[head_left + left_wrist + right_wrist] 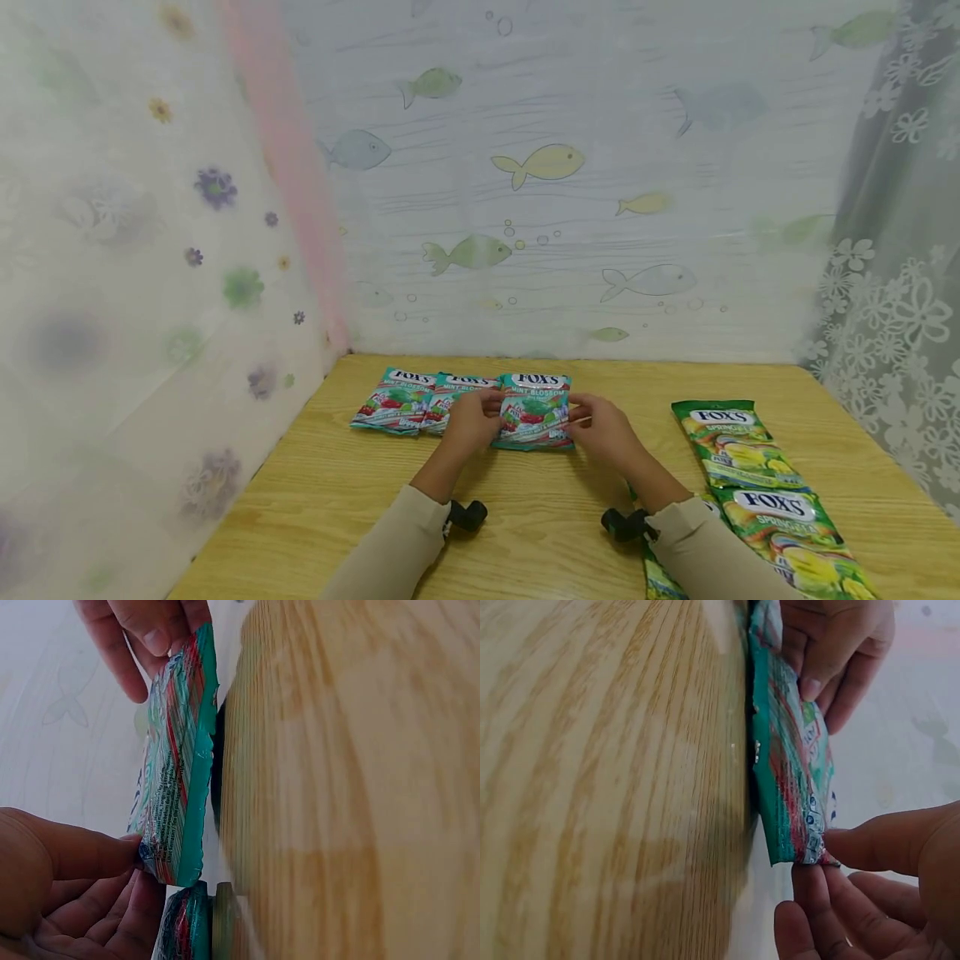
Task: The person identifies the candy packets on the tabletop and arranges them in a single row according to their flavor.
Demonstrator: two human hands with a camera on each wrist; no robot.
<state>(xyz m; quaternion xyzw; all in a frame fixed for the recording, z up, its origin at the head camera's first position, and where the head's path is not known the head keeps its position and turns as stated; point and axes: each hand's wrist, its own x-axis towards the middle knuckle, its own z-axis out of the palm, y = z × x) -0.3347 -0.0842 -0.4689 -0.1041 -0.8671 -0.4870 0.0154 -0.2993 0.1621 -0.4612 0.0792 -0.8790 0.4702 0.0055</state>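
Note:
A teal Fox's Mint Blossom candy bag [535, 412] is held by its two sides between my hands, face up. My left hand [472, 423] pinches its left edge, thumb on top, as the left wrist view shows with the candy bag [176, 772]. On the other side my right hand [602, 427] pinches the right edge with thumb and fingers; the right wrist view shows this hand [885, 877] at the bag's corner. Just left lie two more teal bags, the outer one [395, 402] whole in view and the inner one [442, 408] partly behind my left hand.
Green Fox's Springtea candy bags lie at the right of the wooden table [315, 500]: one farther back [738, 446], one nearer [795, 533], and another partly under my right sleeve. Fish-patterned sheeting [480, 317] hangs behind the table, flowered sheeting [150, 375] at the left.

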